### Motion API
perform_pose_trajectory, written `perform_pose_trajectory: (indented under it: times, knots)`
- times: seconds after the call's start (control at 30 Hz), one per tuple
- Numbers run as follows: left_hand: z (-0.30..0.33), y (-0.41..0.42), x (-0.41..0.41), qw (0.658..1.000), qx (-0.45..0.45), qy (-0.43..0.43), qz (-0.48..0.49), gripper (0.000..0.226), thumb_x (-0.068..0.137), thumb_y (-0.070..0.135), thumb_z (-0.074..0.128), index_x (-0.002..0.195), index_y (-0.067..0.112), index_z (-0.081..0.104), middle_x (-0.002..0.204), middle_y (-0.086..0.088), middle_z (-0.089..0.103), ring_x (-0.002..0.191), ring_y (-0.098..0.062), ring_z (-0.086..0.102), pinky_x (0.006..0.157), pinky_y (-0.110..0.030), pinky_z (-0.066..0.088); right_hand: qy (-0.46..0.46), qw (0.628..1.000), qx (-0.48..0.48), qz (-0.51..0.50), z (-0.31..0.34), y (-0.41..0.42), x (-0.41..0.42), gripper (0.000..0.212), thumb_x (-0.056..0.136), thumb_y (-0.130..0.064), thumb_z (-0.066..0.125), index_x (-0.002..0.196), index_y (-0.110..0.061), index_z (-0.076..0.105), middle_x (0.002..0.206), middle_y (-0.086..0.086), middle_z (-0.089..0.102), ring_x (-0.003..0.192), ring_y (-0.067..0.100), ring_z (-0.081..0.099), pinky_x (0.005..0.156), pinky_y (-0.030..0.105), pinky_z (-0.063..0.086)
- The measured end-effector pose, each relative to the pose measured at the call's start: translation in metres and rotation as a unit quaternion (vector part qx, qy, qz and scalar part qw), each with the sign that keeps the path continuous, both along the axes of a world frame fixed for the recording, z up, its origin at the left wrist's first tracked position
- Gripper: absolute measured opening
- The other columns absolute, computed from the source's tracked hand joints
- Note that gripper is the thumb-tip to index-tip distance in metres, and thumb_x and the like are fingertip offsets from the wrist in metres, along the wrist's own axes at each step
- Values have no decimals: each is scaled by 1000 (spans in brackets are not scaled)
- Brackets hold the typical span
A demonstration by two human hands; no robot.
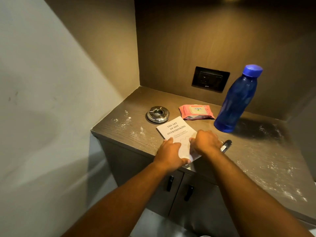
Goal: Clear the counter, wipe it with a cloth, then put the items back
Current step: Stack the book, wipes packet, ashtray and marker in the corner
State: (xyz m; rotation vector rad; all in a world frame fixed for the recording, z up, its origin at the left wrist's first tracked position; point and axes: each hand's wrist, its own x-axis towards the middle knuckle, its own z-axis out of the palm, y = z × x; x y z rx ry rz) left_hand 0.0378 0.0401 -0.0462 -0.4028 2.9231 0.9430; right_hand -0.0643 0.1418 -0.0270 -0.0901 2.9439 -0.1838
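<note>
- wood-grain counter [248,151] fills a walled corner, dusted with white specks; its front edge is the only open way out.
- left hand [168,152] and right hand [206,142] curl over the white book [174,130] at that edge, fingers closing on it, probably to lift it clear.
- ashtray [158,114], pink wipes pack [196,111], blue bottle [236,100] and pen [226,145] stand behind and beside.

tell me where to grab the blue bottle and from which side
Judging from its pose, take the blue bottle around the middle of its body, coming in from the front right with the right hand. It stands upright and is round and tall, so a wrap-around grip there looks steadier than the cap, and the pink wipes pack crowds its left.
</note>
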Motion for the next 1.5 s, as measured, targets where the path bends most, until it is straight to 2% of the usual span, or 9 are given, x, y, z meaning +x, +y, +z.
perform_pose_trajectory:
  times: [0.17,0.3,0.6,0.73,0.83,1.03,1.17,1.33,1.5]
  knots:
    - [13,-16,-2,943,270,83,176,50,80,18,74,127,16,56,133,-5,57,114,-21,57,86,-29,51,-85,958,-259,-87,9,1,10,19,99,-30,50,101,-11,54,100,9,63,92,26,63,84,43,56]
    - [21,-36,13,900,393,71,174,53,79,17,75,128,17,53,131,-4,60,110,-19,59,83,-29,54,-89,886,-434,-135,23,-6,39,20,101,-28,47,95,-10,54,96,11,68,85,25,70,75,41,60]
    - [61,-136,31,986,113,118,-13,98,60,59,79,143,26,40,151,-4,34,133,-27,41,105,-42,45,3,804,-573,-158,59,-94,55,17,99,-26,51,96,-13,61,96,2,66,82,17,66,60,30,57]
    - [62,-187,12,992,37,121,-14,91,69,54,76,146,25,37,156,-3,29,126,-22,46,80,-19,51,9,786,-601,-144,60,-148,39,20,99,-22,53,118,-16,53,104,-3,62,80,13,61,52,24,51]
    - [58,-220,-13,990,20,136,-1,81,72,49,76,142,22,45,151,-3,38,122,-20,49,73,-10,43,-12,804,-583,-117,56,-179,14,22,99,-20,53,121,-16,50,116,4,62,89,18,65,53,26,54]
    - [38,-268,-63,994,-9,96,54,56,80,38,71,131,18,56,136,-5,56,115,-25,57,95,-39,52,-78,870,-487,8,46,-233,-40,45,95,-1,54,139,-3,45,137,15,55,108,27,64,81,34,58]
    - [22,-279,-89,996,-28,78,26,35,87,30,63,120,18,63,131,-7,58,116,-27,56,98,-41,50,-75,928,-341,131,37,-253,-60,36,91,-18,64,125,-8,59,128,10,62,111,23,60,94,37,53]
    - [10,-287,-115,982,-180,11,-63,33,94,27,52,123,15,60,124,-14,61,109,-30,59,89,-36,48,-57,959,-106,258,30,-258,-75,35,83,-35,72,108,-12,65,109,7,66,96,21,58,77,30,48]
    - [3,-296,-132,955,-272,-2,-122,36,96,15,49,132,12,54,136,-14,54,121,-29,51,99,-40,47,-47,963,-74,255,16,-258,-87,27,87,-26,67,110,-11,67,114,9,65,101,23,60,93,36,51]
